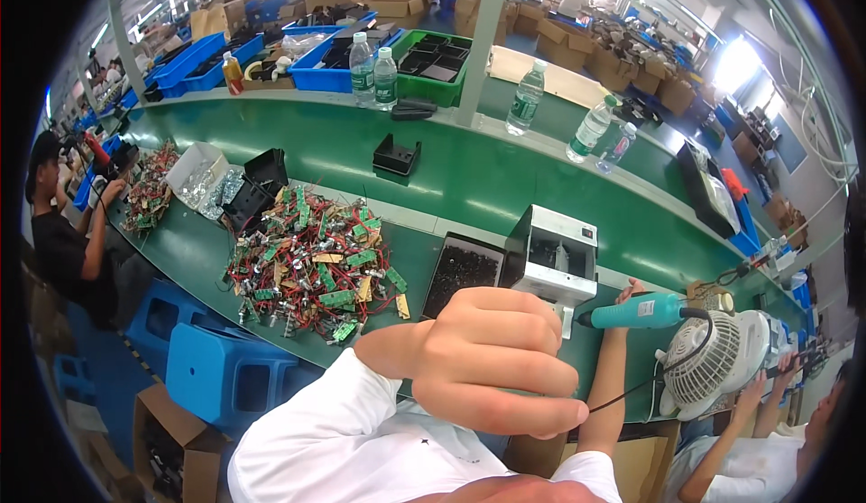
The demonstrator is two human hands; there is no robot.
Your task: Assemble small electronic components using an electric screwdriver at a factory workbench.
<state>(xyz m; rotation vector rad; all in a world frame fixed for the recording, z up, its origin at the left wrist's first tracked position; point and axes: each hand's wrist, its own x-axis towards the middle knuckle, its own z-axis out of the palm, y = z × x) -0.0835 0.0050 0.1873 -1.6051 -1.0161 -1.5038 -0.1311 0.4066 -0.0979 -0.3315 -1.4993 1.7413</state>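
My left hand (pixel 496 359) is curled into a fist, knuckles close in front of me; I can't tell whether anything is inside it. The teal electric screwdriver (pixel 636 312) is beyond it to the right, its long axis running nearly level from left to right, its narrow nose pointing left toward the white box-shaped machine (pixel 561 282). From its right end a black cord (pixel 708 336) loops down in front of the white fan (pixel 704 368) and back toward my fist. My right hand (pixel 632 288) is mostly hidden behind the screwdriver, so I can't tell whether it grips it. On the green bench (pixel 189 250), well to the left, lies a heap of wired circuit boards (pixel 316 264)
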